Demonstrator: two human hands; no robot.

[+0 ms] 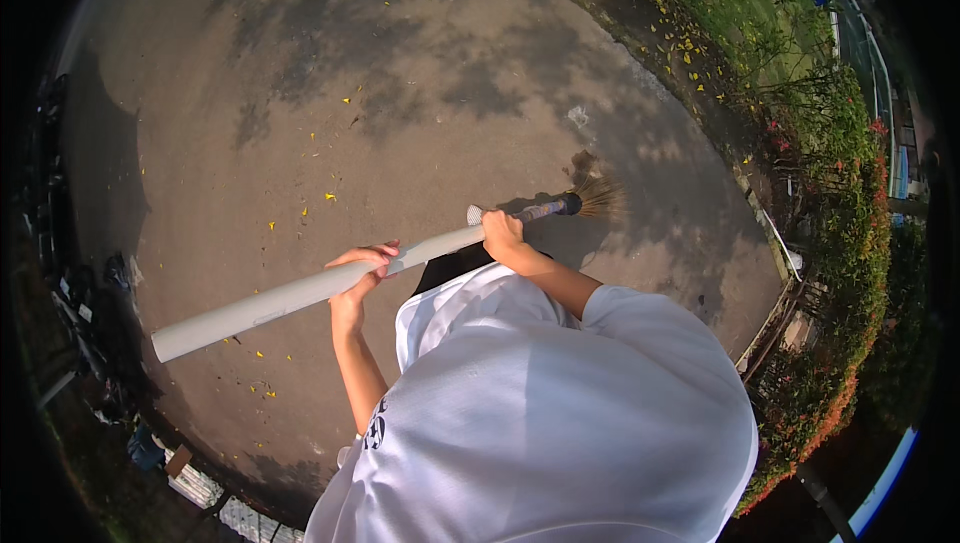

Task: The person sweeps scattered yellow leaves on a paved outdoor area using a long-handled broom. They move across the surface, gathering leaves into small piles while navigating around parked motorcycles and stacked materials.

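Note:
A stick broom with a long pale pipe handle point(262, 303) crosses in front of my body, its far end rising at the left. My left hand point(361, 267) wraps around the middle of the pipe. Farther down, my right hand point(502, 234) grips the handle near its lower part. Below that hand, the handle has a patterned wrapping and a dark collar. The thin, fanned bristles point(600, 198) point right and rest on or just above the paved ground point(420, 160); contact is hard to tell. A dark patch point(583, 165) lies beside the bristles.
Yellow fallen petals or leaves point(330, 196) dot the pavement, with more in the planted strip point(686, 55). A low kerb point(776, 239) and flowering hedge point(847, 318) border the right side. Parked motorcycles, partly dark, appear to line the left edge point(82, 318).

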